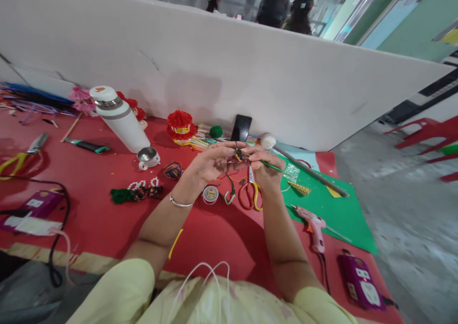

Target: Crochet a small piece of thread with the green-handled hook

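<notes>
Above the red table, my left hand [214, 162] pinches a small dark multicoloured crochet piece [237, 157]. My right hand [266, 167] is closed on a thin crochet hook with a green handle [272, 166], its tip at the piece. Exactly where the hook enters the yarn is too small to tell. Below my hands lie red-and-yellow scissors [255, 195], a spool of thread [210, 194] and a pale green hook-shaped piece [229, 197]. A multicoloured yarn ball [173, 170] sits left of my left wrist.
A white flask [119, 119] and a small metal cup [148, 157] stand at left. A phone [241, 127] leans against the white partition [214, 66]. On the right are a grey rod [311, 170], a pink glue gun [313, 226] and a purple power strip [360, 280].
</notes>
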Action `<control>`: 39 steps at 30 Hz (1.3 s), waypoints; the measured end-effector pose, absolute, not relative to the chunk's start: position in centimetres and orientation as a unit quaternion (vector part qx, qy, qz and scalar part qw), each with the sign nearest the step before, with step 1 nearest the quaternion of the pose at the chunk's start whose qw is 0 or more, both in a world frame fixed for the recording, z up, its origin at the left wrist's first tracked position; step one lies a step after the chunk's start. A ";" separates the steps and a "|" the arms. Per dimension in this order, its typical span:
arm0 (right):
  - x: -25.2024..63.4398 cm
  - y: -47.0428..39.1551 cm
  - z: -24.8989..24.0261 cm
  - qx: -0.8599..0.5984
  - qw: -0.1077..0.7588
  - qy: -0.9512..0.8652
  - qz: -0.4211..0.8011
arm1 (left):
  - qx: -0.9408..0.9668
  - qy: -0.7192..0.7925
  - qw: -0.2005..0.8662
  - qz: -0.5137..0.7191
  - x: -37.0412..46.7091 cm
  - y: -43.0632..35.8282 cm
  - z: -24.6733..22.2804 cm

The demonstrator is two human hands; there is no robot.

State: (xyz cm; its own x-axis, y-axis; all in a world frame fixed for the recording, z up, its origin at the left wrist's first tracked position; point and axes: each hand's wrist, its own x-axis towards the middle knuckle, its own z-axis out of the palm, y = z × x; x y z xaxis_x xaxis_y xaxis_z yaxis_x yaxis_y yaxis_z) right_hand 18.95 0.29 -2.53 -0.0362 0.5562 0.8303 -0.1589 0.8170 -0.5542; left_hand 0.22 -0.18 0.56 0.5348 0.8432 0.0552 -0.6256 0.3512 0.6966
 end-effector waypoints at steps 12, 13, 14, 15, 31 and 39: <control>18.9 -0.2 -2.3 -0.174 0.666 -0.687 0.235 | 0.371 0.236 0.714 0.545 0.1 -0.7 0.9; 18.9 -0.2 -2.3 -0.180 0.666 -0.689 0.225 | 0.371 0.246 0.703 0.555 0.1 -0.7 1.0; 18.8 -0.3 -2.4 -0.186 0.666 -0.690 0.215 | 0.370 0.254 0.693 0.564 0.2 -0.8 1.0; 18.8 -0.3 -2.4 -0.190 0.666 -0.691 0.207 | 0.371 0.260 0.682 0.574 0.3 -0.9 1.1; 18.5 -0.3 -2.5 -0.191 0.673 -0.691 0.181 | 0.348 0.259 0.672 0.600 1.1 -1.2 1.4; 17.1 -0.9 -2.9 -0.223 0.709 -0.657 0.125 | 0.291 0.247 0.709 0.593 2.0 -1.6 1.4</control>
